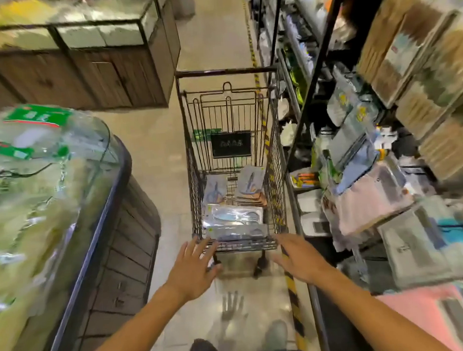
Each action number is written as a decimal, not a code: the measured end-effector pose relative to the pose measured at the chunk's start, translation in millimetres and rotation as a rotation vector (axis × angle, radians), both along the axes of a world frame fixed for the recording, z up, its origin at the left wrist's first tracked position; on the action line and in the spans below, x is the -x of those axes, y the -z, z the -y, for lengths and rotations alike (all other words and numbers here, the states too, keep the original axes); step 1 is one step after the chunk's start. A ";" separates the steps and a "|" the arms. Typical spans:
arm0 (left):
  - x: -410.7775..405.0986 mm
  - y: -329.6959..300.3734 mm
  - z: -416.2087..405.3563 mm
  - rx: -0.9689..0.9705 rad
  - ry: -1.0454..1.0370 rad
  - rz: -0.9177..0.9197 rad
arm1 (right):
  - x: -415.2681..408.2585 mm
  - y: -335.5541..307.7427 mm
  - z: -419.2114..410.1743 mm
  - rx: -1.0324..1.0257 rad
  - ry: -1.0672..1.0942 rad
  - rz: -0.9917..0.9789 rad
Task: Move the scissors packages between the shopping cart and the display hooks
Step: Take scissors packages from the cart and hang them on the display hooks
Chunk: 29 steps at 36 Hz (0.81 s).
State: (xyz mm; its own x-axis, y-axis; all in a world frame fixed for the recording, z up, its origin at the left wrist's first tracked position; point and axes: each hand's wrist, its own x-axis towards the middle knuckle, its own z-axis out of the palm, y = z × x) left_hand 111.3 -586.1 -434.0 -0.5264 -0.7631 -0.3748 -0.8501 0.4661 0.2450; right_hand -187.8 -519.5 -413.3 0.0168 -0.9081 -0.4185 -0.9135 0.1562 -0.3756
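Both hands — left hand [195, 269], right hand [297, 256] — spread, empty, near the shopping cart [240, 248]; its scissors packages [235, 219] look light, slippery (take edges).

glass-fronted produce case [62, 216] left | wooden cabinet [78, 73] behind | striped floor tape [292, 289]

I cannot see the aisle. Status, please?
Left hand and right hand open, empty. Scissors packages in shopping cart. Nothing between.

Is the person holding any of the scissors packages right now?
No: the left hand and right hand are open near the cart's rim, and the scissors packages lie inside the cart.
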 end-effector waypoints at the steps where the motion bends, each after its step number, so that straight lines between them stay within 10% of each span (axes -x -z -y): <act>1: 8.3 -1.1 5.5 -0.004 -0.015 0.021 | 7.1 -1.5 11.3 0.004 -0.024 0.009; 29: 91.0 85.9 177.4 -0.287 -0.235 0.112 | 58.2 71.6 212.8 -0.213 -0.162 0.043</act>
State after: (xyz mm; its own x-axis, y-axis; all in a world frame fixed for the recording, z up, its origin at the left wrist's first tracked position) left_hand 20.3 -763.6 -519.9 -0.2934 -0.7138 -0.6359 -0.9545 0.1816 0.2365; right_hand -246.0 -732.4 -484.9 0.1769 -0.7837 -0.5954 -0.9168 0.0887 -0.3893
